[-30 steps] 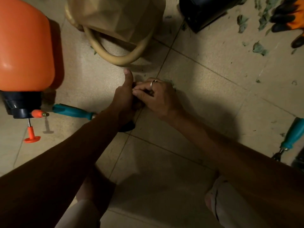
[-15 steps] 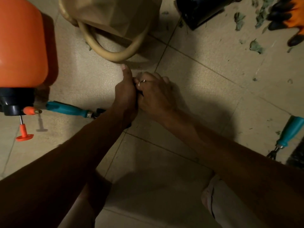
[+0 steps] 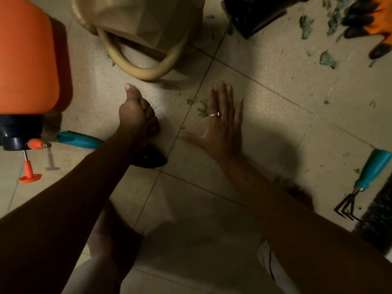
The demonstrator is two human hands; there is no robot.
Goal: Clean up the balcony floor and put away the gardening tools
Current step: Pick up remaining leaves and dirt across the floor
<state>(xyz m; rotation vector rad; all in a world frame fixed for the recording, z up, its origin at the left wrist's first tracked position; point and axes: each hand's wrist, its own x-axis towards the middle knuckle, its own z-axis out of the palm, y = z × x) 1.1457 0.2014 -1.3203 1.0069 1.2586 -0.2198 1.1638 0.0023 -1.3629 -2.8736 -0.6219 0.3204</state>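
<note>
Your right hand (image 3: 224,128) had parted from your left hand (image 3: 137,117); it lay flat, fingers straight, beside leaf bits (image 3: 202,109); the left was curled, thumb out; contents indiscernible.

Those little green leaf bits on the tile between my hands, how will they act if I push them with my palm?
The leaf bits look thin and crumbled, so probably very light and apt to scatter rather than slide together. The tile floor looks smooth, so they should move easily under the flat right hand, though crumbs may stay behind.
</note>
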